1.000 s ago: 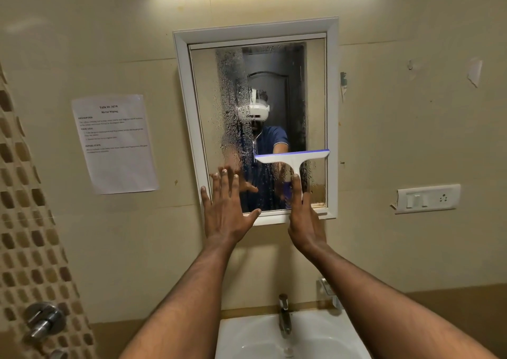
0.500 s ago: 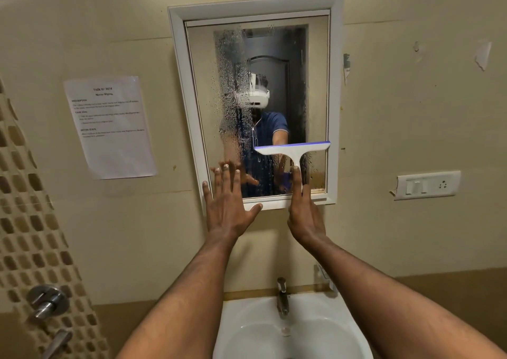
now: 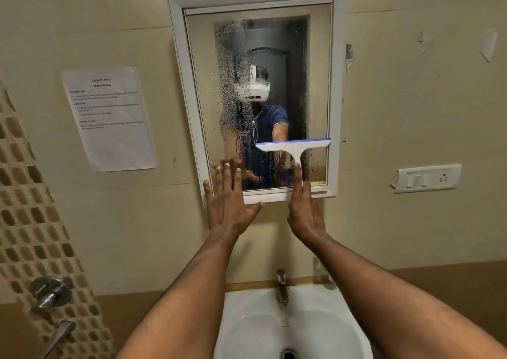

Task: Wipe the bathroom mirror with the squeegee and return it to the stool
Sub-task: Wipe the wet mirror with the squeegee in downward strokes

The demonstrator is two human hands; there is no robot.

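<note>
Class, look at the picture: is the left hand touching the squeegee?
Apart. The head view shows the left hand spread flat at the mirror's lower left corner, with clear glass between it and the squeegee.

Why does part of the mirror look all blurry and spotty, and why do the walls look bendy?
Head view: water droplets cover a strip of the mirror, smearing the reflection there; the glass above the squeegee looks clearer. Head view: the wide-angle lens curves the mirror frame and walls. Head view: light is dim and yellowish, edges soft.
</note>
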